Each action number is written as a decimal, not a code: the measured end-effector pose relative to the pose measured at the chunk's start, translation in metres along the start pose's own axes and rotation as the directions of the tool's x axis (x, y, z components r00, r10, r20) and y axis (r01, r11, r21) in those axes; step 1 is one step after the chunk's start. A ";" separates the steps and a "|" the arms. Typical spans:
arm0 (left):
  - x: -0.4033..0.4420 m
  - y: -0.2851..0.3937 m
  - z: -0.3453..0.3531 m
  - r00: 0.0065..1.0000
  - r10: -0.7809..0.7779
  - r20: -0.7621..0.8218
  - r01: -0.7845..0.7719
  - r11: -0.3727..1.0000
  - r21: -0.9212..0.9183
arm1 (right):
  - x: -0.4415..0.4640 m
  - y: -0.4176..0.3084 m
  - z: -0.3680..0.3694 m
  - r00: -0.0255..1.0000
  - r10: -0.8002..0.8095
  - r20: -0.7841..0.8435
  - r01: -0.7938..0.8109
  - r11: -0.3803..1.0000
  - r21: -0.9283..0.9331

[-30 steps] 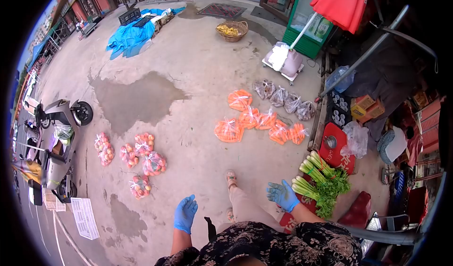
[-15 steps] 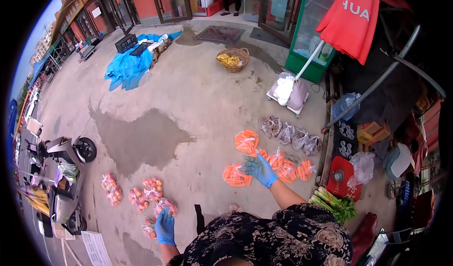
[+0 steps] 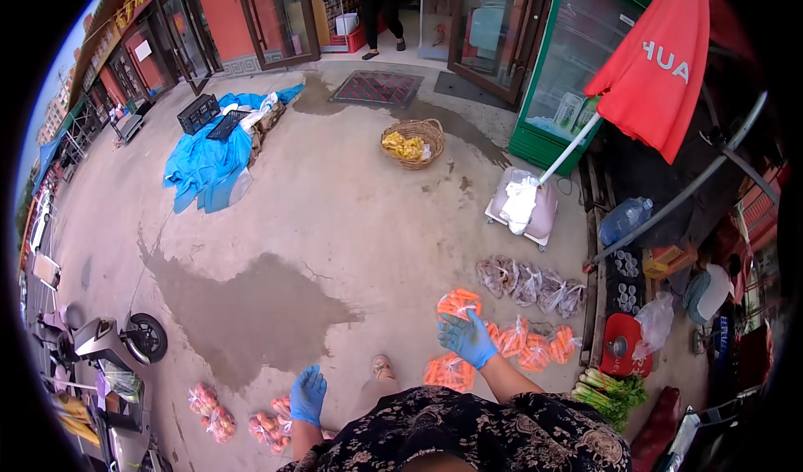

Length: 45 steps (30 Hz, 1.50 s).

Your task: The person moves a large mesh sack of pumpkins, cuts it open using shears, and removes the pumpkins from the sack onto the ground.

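Observation:
Both hands wear blue gloves. My left hand [image 3: 309, 395] is held out at the lower middle, empty, fingers extended, beside bags of red-and-yellow fruit [image 3: 269, 428]. My right hand [image 3: 467, 339] is raised with its fingers spread and nothing in it. It appears in front of clear bags of carrots [image 3: 534, 353] on the ground and hides part of them. Behind the carrots lies a row of bags with dark contents [image 3: 527, 284]. Green stalks with leafy tops [image 3: 609, 397] lie at the lower right.
A wicker basket [image 3: 413, 145] holds yellow items. A blue tarp [image 3: 209, 164] with black crates lies back left. A red umbrella [image 3: 648, 74] stands in a weighted base [image 3: 521, 208] near a green fridge [image 3: 577, 70]. A scooter [image 3: 113, 363] is at left; a person [image 3: 381, 12] is in the doorway.
The view has tilted up and moved forward, showing more of the doorway and the person there. My right hand has risen from near the green stalks to in front of the carrots. Both hands remain empty.

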<state>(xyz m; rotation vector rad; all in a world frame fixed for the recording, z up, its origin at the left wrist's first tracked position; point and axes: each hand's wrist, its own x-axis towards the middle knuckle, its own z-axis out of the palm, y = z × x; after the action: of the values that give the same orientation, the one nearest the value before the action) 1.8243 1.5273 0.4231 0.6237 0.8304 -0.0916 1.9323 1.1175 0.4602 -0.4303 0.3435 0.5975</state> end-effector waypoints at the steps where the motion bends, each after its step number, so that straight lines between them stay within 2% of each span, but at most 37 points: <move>1: 0.034 0.023 0.025 0.998 0.015 0.053 -0.017 0.999 0.033 | 0.016 -0.011 0.015 1.000 -0.021 -0.015 0.021 1.000 0.001; 4: 0.092 0.091 0.127 0.989 0.025 0.148 -0.042 0.993 0.115 | 0.065 -0.047 0.052 0.984 -0.154 0.091 0.167 0.972 -0.166; 6: 0.123 0.123 0.191 0.965 0.044 0.258 -0.074 0.991 0.108 | 0.090 -0.069 0.073 0.970 -0.219 0.108 0.237 0.950 -0.202; 7: 0.139 0.132 0.219 0.952 0.024 0.305 -0.053 0.995 0.088 | 0.099 -0.080 0.082 0.961 -0.252 0.116 0.273 0.936 -0.224; 11: 0.195 0.139 0.305 0.887 -0.066 0.457 0.063 0.998 0.022 | 0.159 -0.126 0.092 0.953 -0.287 0.100 0.298 0.947 -0.118; 13: 0.225 0.135 0.337 0.867 -0.121 0.483 0.135 0.991 0.004 | 0.202 -0.161 0.093 0.933 -0.351 0.079 0.360 0.912 -0.195; 15: 0.252 0.133 0.353 0.866 -0.174 0.469 0.199 0.980 -0.005 | 0.244 -0.196 0.094 0.926 -0.373 0.059 0.377 0.901 -0.215; 18: 0.293 0.146 0.371 0.913 -0.234 0.334 0.293 0.946 -0.138 | 0.320 -0.266 0.117 0.938 -0.337 0.083 0.347 0.919 -0.186; 22: 0.323 0.181 0.402 0.955 -0.055 0.290 0.122 0.968 -0.220 | 0.421 -0.343 0.183 0.961 -0.244 0.129 0.266 0.945 -0.189; 24: 0.339 0.198 0.411 0.965 0.024 0.261 0.057 0.953 -0.298 | 0.468 -0.368 0.216 0.954 -0.252 0.164 0.284 0.933 -0.219; 30: 0.393 0.241 0.428 0.989 0.023 0.149 0.029 0.940 -0.339 | 0.578 -0.389 0.274 0.946 -0.236 0.224 0.293 0.917 -0.272; 34: 0.448 0.287 0.433 0.975 0.019 0.221 0.069 0.922 -0.381 | 0.631 -0.389 0.297 0.951 -0.203 0.232 0.275 0.900 -0.338; 37: 0.471 0.320 0.458 0.963 0.030 0.268 0.074 0.926 -0.371 | 0.654 -0.395 0.321 0.926 -0.320 0.199 0.370 0.670 -0.643; 42: 0.502 0.366 0.513 0.904 0.090 0.419 0.041 0.955 -0.294 | 0.716 -0.403 0.366 0.921 -0.299 0.248 0.387 0.647 -0.657; 45: 0.510 0.377 0.527 0.887 0.165 0.432 -0.029 0.952 -0.304 | 0.763 -0.405 0.384 0.921 -0.240 0.308 0.386 0.676 -0.628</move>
<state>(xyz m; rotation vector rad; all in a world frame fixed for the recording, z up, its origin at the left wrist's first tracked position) 2.6385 1.6268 0.5083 0.3414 0.3441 -0.0195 2.8396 1.3549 0.5785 -1.1138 -0.1738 0.3995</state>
